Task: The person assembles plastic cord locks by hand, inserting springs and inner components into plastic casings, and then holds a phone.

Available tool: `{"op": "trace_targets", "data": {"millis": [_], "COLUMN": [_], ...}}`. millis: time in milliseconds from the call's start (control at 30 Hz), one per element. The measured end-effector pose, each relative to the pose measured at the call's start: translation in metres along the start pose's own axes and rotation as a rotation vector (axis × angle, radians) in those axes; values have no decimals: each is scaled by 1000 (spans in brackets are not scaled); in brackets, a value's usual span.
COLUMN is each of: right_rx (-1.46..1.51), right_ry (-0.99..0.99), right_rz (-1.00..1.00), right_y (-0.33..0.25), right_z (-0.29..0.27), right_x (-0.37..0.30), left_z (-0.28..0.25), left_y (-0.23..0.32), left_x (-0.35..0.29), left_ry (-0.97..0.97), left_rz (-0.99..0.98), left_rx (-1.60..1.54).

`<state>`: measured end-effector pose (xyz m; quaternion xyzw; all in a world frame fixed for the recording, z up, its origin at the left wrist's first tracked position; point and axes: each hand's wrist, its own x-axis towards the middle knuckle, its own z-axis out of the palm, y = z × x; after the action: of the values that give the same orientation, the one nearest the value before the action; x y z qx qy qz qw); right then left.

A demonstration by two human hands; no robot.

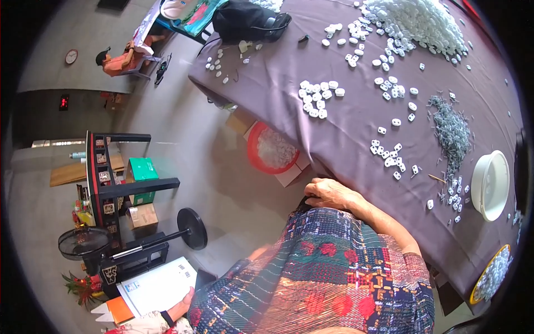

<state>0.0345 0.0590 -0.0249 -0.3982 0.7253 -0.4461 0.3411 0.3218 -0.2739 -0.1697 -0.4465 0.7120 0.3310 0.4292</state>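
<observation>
My right hand (328,193) is closed, its knuckles up, just off the near edge of the cloth-covered table (356,145). Its fingers curl over a dark thing (303,205) beside my patterned garment; what it is I cannot make out. Of my left arm only a blurred bit of skin shows past the sleeve, and the fingers are hidden. Nearest on the cloth are small white plastic pieces with dark holes (389,158), in loose groups. Beyond them lies a heap of thin grey pins (451,133). A large mound of white pieces (417,25) covers the far end.
A white tub (490,186) and a yellow-rimmed basket of pieces (492,275) stand at right. Below the table's edge sits a red basin (258,150). At lower left another person's hand (181,305) touches a white box (161,286), near a black fan (86,243).
</observation>
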Motion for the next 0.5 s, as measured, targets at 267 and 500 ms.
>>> {"op": "trace_targets", "data": {"millis": [267,500], "right_rx": [-153,245], "right_ry": [-113,-78], "right_rz": [-107,-40], "right_y": [-11,44], "right_z": [8,16], "right_x": [30,30], "left_z": [-5,-15], "left_y": [-24,26], "left_x": [-22,-15], "left_ry": [14,-79], "left_rz": [-37,32], "left_rx": [-57,50]}}
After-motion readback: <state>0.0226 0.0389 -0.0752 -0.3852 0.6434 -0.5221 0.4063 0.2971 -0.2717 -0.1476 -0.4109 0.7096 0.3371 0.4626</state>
